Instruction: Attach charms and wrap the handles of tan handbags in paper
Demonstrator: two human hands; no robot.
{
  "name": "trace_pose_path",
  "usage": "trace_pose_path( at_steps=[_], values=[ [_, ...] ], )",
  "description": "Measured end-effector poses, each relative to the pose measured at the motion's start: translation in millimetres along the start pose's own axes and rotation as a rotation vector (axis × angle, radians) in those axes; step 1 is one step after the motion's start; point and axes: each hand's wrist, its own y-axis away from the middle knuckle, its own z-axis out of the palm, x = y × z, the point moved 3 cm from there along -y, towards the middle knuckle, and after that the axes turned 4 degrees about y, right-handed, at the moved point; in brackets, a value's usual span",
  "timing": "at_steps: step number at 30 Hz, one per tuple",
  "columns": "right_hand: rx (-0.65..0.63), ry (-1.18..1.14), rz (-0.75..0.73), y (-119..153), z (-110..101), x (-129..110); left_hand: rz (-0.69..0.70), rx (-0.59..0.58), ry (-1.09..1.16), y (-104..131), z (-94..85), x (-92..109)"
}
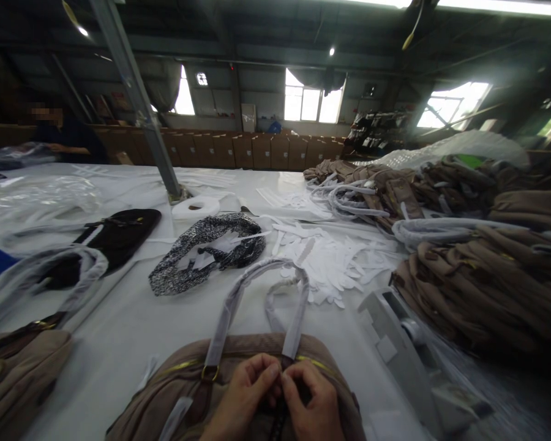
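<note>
Nearest, one left hand (241,398) and one right hand (314,401) over the top of a brown bag (243,346); fingers (267,375) of each drawn together at the tips, beside the foot of a handle, cannot tell on what; bag set on the white counter (165,318), directly before the body, long axis from side to side; top corners rounded, two handles (233,300) arching up and away, both sleeved in whitish film; matt cloth with a yellow-gold zip (180,369) and one gold ring (210,372) in view; to the left, one more brown bag (32,373), partly visible; to the right, one grey box-shaped device (406,361), hard and smooth; just beyond the handles, one crumpled loop of speckled black-and-silver material (174,263), next to a heap of flat white strips (335,263), too many to count; farther left, one black bag (131,236), round-ended; at the right, a folded mound of brown cloth bags (491,288), uncountable; farther on, one white roll (195,207) and one slanting metal post (138,104); across the counter, one person (68,138) in dark clothing, a row of cardboard boxes (261,150) and at least three bright windows (311,104).
</note>
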Motion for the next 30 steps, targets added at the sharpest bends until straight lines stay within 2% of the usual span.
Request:
trace_pose_path(
  at_steps=[3,9,20,25,30],
  values=[
    [0.012,0.000,0.011,1.4,1.3,0.3,0.019,0.012,-0.044,1.2,2.9,3.6],
    [0.169,-0.056,0.101,6.7,4.8,0.5,0.059,0.041,-0.126,4.5,6.5,5.9],
    [0.028,-0.032,0.054,5.7,5.1,6.0,0.037,-0.002,-0.033,3.0,7.1,6.1],
    [0.111,-0.067,0.083,7.0,7.1,2.7,0.035,-0.012,-0.003,2.0,6.7,4.4],
    [0.127,-0.054,0.060,6.5,5.8,1.3,0.017,-0.011,0.004,2.1,8.3,5.6]
  ],
)
